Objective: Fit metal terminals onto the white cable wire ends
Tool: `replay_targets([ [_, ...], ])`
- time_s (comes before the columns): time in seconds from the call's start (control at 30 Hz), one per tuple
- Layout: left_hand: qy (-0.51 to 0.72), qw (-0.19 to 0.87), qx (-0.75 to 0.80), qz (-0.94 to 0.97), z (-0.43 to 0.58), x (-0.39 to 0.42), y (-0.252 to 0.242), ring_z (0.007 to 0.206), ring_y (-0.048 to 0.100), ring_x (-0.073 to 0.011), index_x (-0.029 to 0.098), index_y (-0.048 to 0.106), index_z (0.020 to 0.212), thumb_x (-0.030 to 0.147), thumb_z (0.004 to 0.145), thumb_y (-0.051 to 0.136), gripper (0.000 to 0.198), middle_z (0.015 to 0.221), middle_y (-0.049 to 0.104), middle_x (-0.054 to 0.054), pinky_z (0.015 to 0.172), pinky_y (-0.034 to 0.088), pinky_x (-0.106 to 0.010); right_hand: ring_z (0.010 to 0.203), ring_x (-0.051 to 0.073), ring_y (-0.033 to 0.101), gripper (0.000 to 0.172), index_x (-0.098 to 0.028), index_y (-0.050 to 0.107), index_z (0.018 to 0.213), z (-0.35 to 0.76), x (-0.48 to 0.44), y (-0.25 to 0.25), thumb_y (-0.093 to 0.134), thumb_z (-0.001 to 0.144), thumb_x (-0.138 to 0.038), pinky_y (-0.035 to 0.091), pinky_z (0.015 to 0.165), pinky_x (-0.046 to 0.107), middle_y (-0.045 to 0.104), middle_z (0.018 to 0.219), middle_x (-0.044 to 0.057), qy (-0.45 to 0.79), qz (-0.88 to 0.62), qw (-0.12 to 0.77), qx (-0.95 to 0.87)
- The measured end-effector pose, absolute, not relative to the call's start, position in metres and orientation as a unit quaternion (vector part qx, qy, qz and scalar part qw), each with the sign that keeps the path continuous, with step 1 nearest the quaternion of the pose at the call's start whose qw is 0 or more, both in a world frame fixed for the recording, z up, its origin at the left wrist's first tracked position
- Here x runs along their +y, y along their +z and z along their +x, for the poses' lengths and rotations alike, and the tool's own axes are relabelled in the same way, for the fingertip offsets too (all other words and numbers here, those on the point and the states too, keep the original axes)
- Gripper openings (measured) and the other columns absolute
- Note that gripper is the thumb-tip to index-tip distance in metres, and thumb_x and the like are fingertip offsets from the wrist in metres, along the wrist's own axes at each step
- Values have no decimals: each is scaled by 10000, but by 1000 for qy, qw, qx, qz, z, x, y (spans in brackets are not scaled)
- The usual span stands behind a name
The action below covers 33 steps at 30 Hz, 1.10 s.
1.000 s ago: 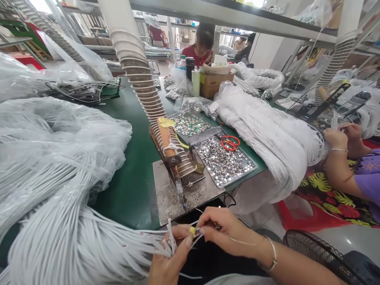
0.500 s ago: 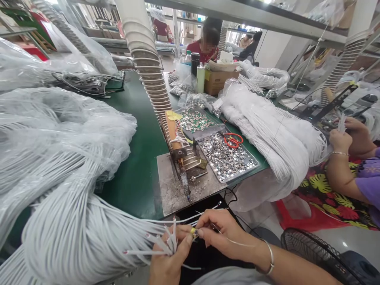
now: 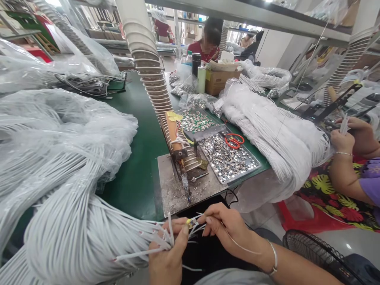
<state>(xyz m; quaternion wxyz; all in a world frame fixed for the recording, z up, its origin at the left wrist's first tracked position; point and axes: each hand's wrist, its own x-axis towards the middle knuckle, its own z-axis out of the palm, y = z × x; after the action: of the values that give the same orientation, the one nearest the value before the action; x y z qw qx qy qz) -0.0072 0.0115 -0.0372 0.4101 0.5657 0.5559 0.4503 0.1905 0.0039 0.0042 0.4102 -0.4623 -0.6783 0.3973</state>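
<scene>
My left hand is closed around several white cables, their cut ends sticking out between the fingers, some with red showing. Between its thumb and forefinger sits a small metal connector with a yellow part. My right hand is pinched close by, at the connector's right side, among more white cable ends. A thin white cable runs from its fingers back toward the wrist; the fingertips partly hide what they grip. To the left spills a large bundle of white cables.
On the green table, a clamped soldering iron points down over a stained plate. Behind it are a tray of metal connectors, red-handled scissors and bagged cables. A fan and a co-worker's hands are at right.
My right hand has drawn slightly right and up, opening a small gap from the left fingertips. The yellow-marked connector has shifted slightly left and up and shows more clearly.
</scene>
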Motion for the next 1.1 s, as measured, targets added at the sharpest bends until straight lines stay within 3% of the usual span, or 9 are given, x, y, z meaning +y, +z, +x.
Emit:
replay_targets([
  [0.07,461,406,566,550,-3,16,-30,829,700,-282,263,755,729,335,831,665,153,849,752,-64,860,525,-442,734,149,712,113,-187,632,986,188,7,6,523,996,-215,558,687,234,730,812,47,329,-464,442,-694],
  [0.2,447,378,556,590,5,25,-11,813,706,-290,272,788,717,270,789,668,139,803,755,-68,812,547,-431,976,193,702,83,-181,610,893,181,14,10,573,929,-115,575,834,277,719,960,116,244,-425,514,-704],
  [0.43,462,349,582,571,14,35,3,789,723,-281,257,735,646,278,803,638,186,760,755,-59,791,560,-429,957,186,699,118,-177,579,882,174,22,10,564,905,-62,586,833,284,701,987,140,216,-414,530,-708],
  [0.67,453,287,566,626,8,40,-10,894,721,-301,254,767,736,243,842,614,185,856,758,-69,911,502,-495,975,196,702,124,-199,565,888,168,29,11,554,914,-78,594,840,309,712,949,117,198,-415,546,-700],
  [0.77,473,254,539,650,8,42,-9,858,723,-299,246,772,750,242,839,608,187,838,756,-81,829,535,-469,953,196,706,117,-199,568,884,167,30,11,552,918,-88,597,828,310,715,942,115,197,-414,549,-699],
  [0.87,488,273,530,638,10,42,-9,833,720,-283,249,753,744,239,838,610,171,814,747,-67,798,544,-442,947,195,707,114,-198,571,886,168,30,12,555,918,-90,596,823,308,717,948,114,202,-413,550,-697],
  [1.1,499,309,495,641,5,40,-27,923,693,-266,265,730,854,209,877,613,131,887,721,-42,908,506,-450,964,192,703,116,-195,575,874,169,28,12,567,913,-85,591,835,304,713,963,118,205,-414,547,-698],
])
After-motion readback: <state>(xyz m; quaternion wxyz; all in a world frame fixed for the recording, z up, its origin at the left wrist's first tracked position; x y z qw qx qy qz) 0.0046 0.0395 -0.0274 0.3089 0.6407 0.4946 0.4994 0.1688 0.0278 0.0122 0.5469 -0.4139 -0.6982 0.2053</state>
